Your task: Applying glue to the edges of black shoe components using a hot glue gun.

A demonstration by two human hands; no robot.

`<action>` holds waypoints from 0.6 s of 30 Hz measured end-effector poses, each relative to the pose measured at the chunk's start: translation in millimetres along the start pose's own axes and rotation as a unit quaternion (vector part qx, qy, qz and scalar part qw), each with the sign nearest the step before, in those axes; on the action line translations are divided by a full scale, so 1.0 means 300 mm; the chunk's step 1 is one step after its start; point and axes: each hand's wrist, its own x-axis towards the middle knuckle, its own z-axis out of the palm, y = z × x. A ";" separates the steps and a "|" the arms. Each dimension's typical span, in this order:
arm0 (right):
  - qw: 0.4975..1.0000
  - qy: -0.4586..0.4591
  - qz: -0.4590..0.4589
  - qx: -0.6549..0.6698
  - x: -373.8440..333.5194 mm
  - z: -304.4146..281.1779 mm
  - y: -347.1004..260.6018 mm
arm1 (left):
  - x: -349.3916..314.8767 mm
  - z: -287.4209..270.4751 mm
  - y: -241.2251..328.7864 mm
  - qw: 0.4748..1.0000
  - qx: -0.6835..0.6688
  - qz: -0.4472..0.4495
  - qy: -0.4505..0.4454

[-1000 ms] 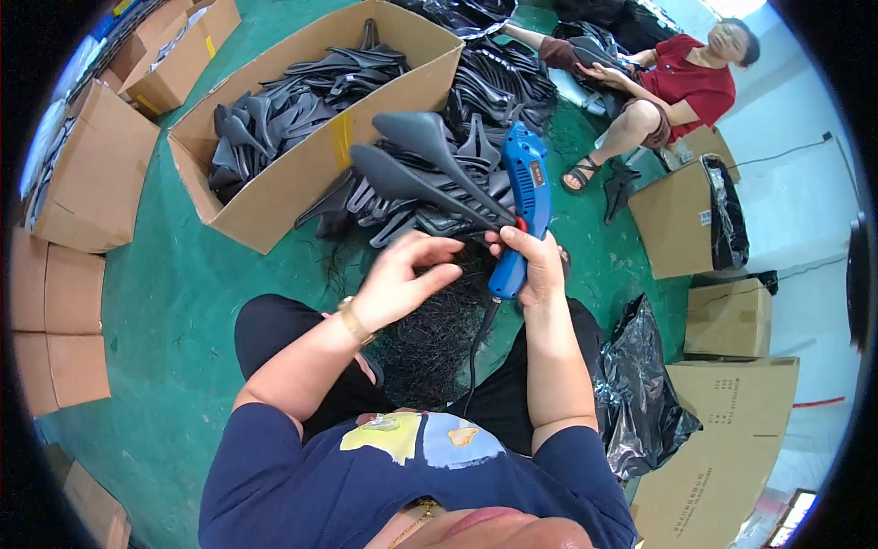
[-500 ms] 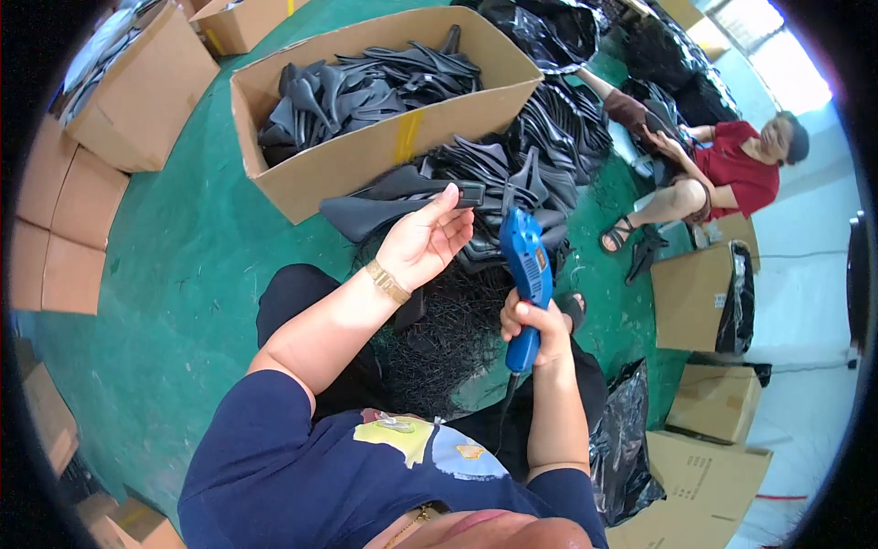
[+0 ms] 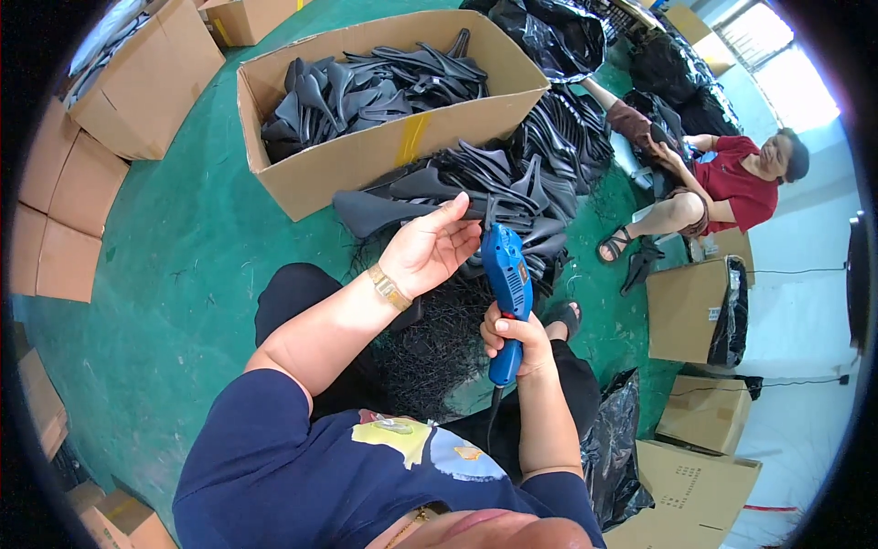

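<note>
Head view: left hand [image 3: 430,249] pinches black saddle-shaped part [image 3: 369,213] near open carton [image 3: 357,163]; right hand [image 3: 519,340] clenches blue power tool [image 3: 508,270], tip beside pinched end. Slip or twist could nick left fingers (very close).

R fingers [image 3: 492,333] grip blue pwr tool [image 3: 508,274], tip [image 3: 490,212] nr blk saddle [image 3: 373,213] in L fingers [image 3: 467,245].
</note>
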 end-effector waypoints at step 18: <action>1.000 -0.001 0.021 0.009 -0.037 -0.001 -0.002 | 0.002 0.024 0.094 0.954 0.245 0.143 -0.093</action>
